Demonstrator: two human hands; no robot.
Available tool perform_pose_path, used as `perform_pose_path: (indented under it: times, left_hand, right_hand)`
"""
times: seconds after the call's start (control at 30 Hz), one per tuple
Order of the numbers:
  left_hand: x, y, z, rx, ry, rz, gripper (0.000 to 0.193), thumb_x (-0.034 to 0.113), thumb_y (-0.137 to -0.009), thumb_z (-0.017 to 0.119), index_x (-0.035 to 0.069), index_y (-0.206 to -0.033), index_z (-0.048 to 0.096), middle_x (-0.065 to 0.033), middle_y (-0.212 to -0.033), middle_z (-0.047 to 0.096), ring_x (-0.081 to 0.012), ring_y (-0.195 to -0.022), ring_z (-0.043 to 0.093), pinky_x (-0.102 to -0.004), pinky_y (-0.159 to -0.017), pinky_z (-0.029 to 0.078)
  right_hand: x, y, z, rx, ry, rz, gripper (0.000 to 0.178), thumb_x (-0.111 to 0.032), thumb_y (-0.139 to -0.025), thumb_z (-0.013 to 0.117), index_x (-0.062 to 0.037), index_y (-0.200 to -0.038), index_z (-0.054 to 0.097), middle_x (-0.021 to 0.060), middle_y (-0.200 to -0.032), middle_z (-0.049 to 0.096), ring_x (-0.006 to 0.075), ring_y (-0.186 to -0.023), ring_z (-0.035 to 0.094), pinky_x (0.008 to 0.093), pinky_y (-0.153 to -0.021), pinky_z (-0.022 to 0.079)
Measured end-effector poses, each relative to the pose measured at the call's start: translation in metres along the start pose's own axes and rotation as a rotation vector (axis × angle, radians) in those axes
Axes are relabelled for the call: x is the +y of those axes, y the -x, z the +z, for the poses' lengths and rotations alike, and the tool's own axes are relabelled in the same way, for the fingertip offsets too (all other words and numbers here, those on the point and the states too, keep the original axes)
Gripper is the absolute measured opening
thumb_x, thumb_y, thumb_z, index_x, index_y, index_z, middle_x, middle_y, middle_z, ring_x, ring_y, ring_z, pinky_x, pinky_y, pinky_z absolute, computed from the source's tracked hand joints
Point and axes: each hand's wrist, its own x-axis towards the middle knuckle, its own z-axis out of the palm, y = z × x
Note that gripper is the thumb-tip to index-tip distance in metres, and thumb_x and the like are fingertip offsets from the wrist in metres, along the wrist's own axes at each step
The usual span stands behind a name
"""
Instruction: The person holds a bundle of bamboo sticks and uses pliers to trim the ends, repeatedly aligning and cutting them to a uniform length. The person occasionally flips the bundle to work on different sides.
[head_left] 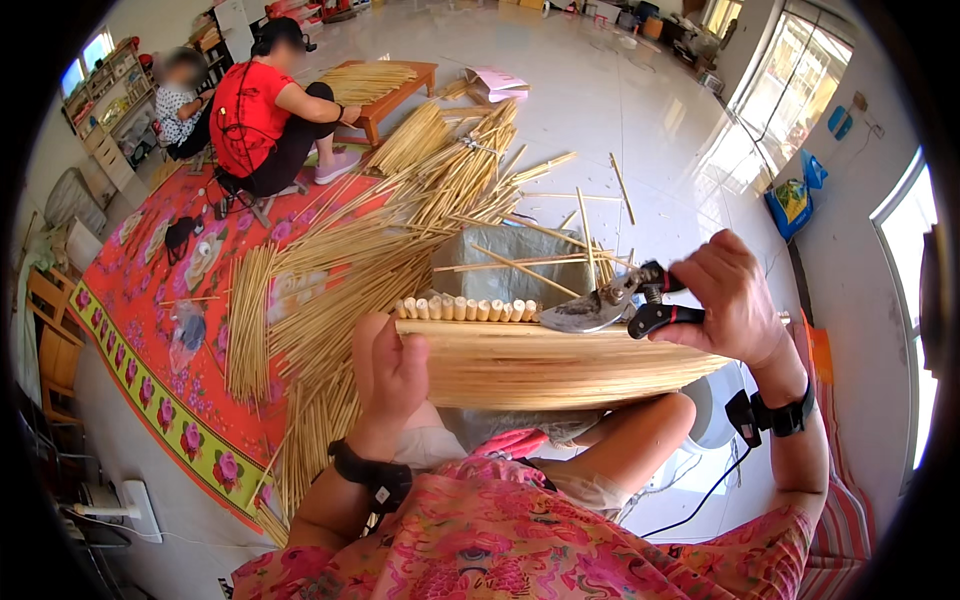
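Note:
A mat of straw-coloured stalks [560, 362] lies across my lap, its stalks running left to right. Along its far edge, on the left, stands a row of pale cut stalk ends [468, 308]. My left hand [393, 375] grips the mat's left end, thumb in front, other fingers partly hidden. In my right hand [725, 300] is a pair of pruning shears [655, 305] with black-and-red handles. Their grey blades point left over the far edge, close to the last visible stalk ends; whether they touch a stalk I cannot tell.
Loose stalks [345, 300] cover much of the red floral cloth [140, 290] to the left. A grey-green covered block [520, 255] stands beyond the mat. Further back, a person in red [245, 115] squats by a low wooden table [405, 95]. A bucket [715, 405] sits at right.

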Motion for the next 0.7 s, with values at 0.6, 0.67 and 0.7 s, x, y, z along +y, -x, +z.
perform_pose_path:
  times: [0.6, 0.67, 0.7]
  left_hand:
    - [-0.003, -0.001, -0.001, 0.013, -0.022, 0.038, 0.049, 0.037, -0.096, 0.049, -0.004, -0.122, 0.049, -0.007, -0.108, 0.059, -0.0142, -0.099, 0.053, -0.0277, -0.088, 0.042]
    - [0.0, -0.001, 0.0, 0.002, -0.013, 0.044, 0.05, 0.037, -0.096, 0.05, -0.004, -0.123, 0.049, -0.0071, -0.109, 0.059, -0.0142, -0.1, 0.053, -0.0277, -0.089, 0.042]
    - [0.001, -0.002, 0.001, 0.006, -0.011, 0.046, 0.05, 0.037, -0.096, 0.05, -0.004, -0.123, 0.049, -0.0072, -0.109, 0.059, -0.0142, -0.1, 0.053, -0.0277, -0.089, 0.042]
  right_hand:
    - [-0.011, -0.009, 0.007, -0.045, -0.263, 0.178, 0.059, -0.048, -0.068, 0.076, -0.0013, -0.101, 0.062, 0.0116, -0.086, 0.062, 0.0307, -0.08, 0.057, 0.0375, -0.08, 0.041]
    - [-0.011, -0.01, 0.007, -0.042, -0.252, 0.164, 0.059, -0.049, -0.068, 0.075, -0.0012, -0.101, 0.062, 0.0117, -0.086, 0.062, 0.0308, -0.079, 0.057, 0.0374, -0.08, 0.041]
    - [-0.011, -0.011, 0.007, -0.04, -0.247, 0.157, 0.06, -0.049, -0.069, 0.075, -0.0011, -0.101, 0.062, 0.0117, -0.085, 0.062, 0.0309, -0.078, 0.057, 0.0373, -0.079, 0.041]
